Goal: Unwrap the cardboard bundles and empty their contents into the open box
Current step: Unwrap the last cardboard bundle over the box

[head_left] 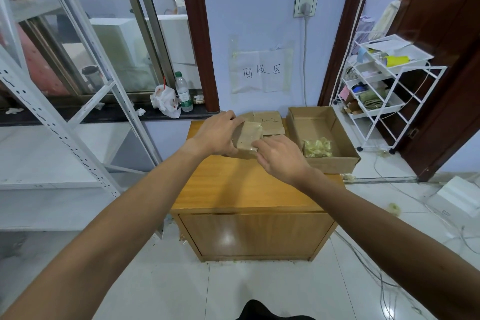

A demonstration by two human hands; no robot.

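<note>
One bundle (248, 138) is in hand, held just above the far end of the wooden cabinet (233, 187), left of the open box (332, 163) and not yet over it. It is a squat cardboard block, glossy with what looks like clear tape at its near corner. Its broad face is tipped up toward the person. Its long axis seems to run away from the person, near edge low and far edge raised, though the block is so nearly square that this is not certain. The left hand (215, 135) grips it from the left, fingers curled over the far edge. The right hand (281, 160) has its fingertips bent onto the near right corner, pinching there; whether they have caught a loose end of the wrap cannot be told. I judge the step to be the start of unwrapping, with nothing yet opened. The next move calls for a firm left-hand hold while the right peels the wrap off, then a carry to the right to tip the contents out. Behind the bundle lie more cardboard bundles (267, 122), one marked "2-2". The box already holds a heap of yellowish scraps (318, 147) in its near corner.
</note>
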